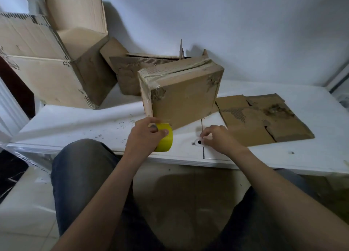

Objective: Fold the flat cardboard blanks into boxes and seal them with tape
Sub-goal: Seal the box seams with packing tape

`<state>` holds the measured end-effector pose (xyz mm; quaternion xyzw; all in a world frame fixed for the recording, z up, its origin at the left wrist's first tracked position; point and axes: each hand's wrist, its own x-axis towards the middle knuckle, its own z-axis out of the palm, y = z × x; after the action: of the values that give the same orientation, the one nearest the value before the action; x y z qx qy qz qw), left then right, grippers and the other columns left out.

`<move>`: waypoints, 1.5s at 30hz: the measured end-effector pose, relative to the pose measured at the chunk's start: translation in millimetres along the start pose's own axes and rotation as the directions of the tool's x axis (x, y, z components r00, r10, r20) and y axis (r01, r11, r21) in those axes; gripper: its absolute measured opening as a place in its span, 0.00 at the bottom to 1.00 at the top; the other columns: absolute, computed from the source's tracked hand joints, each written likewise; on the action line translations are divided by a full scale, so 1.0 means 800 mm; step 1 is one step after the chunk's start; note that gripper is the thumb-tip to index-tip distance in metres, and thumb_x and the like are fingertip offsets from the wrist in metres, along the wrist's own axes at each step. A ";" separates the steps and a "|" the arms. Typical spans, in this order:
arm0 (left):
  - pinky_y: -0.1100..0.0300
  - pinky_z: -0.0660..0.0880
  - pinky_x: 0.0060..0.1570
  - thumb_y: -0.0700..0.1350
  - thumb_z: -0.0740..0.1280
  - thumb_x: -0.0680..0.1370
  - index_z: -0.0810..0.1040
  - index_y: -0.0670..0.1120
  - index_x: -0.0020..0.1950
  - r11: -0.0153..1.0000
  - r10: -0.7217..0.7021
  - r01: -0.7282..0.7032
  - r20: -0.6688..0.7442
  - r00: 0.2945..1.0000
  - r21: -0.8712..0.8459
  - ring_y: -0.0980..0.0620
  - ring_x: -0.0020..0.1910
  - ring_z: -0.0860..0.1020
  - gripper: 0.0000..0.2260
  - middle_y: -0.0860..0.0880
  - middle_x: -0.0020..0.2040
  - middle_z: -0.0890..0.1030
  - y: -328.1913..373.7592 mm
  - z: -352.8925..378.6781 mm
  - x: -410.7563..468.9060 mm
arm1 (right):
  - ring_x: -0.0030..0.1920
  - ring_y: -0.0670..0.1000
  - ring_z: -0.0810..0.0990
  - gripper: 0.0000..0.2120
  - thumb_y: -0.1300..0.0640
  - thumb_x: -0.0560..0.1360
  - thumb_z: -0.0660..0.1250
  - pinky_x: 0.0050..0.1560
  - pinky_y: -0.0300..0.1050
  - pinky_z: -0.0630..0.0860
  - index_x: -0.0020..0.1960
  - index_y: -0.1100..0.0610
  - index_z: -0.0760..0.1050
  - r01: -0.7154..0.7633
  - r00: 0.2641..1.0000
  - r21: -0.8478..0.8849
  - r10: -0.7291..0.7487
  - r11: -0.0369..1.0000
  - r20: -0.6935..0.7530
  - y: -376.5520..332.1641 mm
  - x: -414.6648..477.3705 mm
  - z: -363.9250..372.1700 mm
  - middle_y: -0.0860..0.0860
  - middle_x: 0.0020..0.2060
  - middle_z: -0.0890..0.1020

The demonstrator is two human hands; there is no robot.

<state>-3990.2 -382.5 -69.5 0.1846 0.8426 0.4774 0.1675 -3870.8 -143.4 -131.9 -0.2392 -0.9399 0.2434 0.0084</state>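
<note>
A folded, taped cardboard box (pixel 184 94) stands tilted on the white table (pixel 75 122), its near lower corner beside my left hand (pixel 145 135). That hand grips a yellow tape roll (pixel 166 139) at the box's bottom edge, thumb across the roll. My right hand (pixel 217 139) pinches a small white object with a black spot (pixel 198 142) that lies on the table; what it is I cannot tell. A flat, worn cardboard blank (pixel 264 116) lies on the table to the right of the box.
A large open box (pixel 52 61) stands at the back left, and a smaller torn box (pixel 128 75) sits behind the taped one. The white wall closes the back. My knees are under the table's front edge (pixel 188 163).
</note>
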 end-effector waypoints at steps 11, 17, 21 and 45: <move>0.45 0.83 0.48 0.51 0.77 0.73 0.79 0.58 0.59 0.999 0.043 -0.045 -0.050 0.998 -0.027 0.48 0.53 0.82 0.16 0.51 0.53 0.84 0.020 -0.040 -0.003 | 0.71 0.56 0.66 0.21 0.45 0.83 0.57 0.72 0.50 0.61 0.66 0.54 0.80 0.574 0.699 -0.239 -0.620 0.783 -0.356 -0.141 0.045 -0.094 0.51 0.70 0.76; 0.46 0.84 0.47 0.51 0.76 0.74 0.77 0.59 0.60 0.998 0.047 -0.047 -0.023 0.999 -0.035 0.47 0.54 0.81 0.16 0.50 0.56 0.82 0.018 -0.047 0.001 | 0.67 0.51 0.68 0.24 0.31 0.78 0.55 0.64 0.55 0.67 0.68 0.37 0.76 0.527 0.796 -0.298 -0.585 0.796 -0.155 -0.197 0.105 -0.096 0.44 0.73 0.72; 0.43 0.83 0.49 0.51 0.76 0.75 0.78 0.58 0.60 0.998 0.034 -0.035 -0.011 0.999 -0.057 0.48 0.53 0.82 0.16 0.51 0.53 0.83 0.011 -0.049 0.008 | 0.52 0.45 0.64 0.32 0.24 0.69 0.56 0.51 0.46 0.58 0.70 0.32 0.71 0.461 0.836 -0.319 -0.526 0.828 -0.157 -0.188 0.117 -0.088 0.37 0.70 0.74; 0.54 0.82 0.40 0.48 0.75 0.75 0.79 0.54 0.63 0.997 0.022 -0.016 0.082 0.996 -0.071 0.47 0.54 0.82 0.17 0.47 0.58 0.82 -0.010 -0.035 0.008 | 0.65 0.55 0.66 0.24 0.47 0.77 0.70 0.63 0.54 0.64 0.72 0.45 0.73 0.518 0.701 -0.372 -0.631 0.770 -0.332 -0.126 0.046 -0.074 0.43 0.73 0.72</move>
<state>-4009.8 -403.6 -63.5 0.2061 0.8160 0.5000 0.2042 -3940.3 -177.4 -36.4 0.0212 -0.9627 0.0472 0.2656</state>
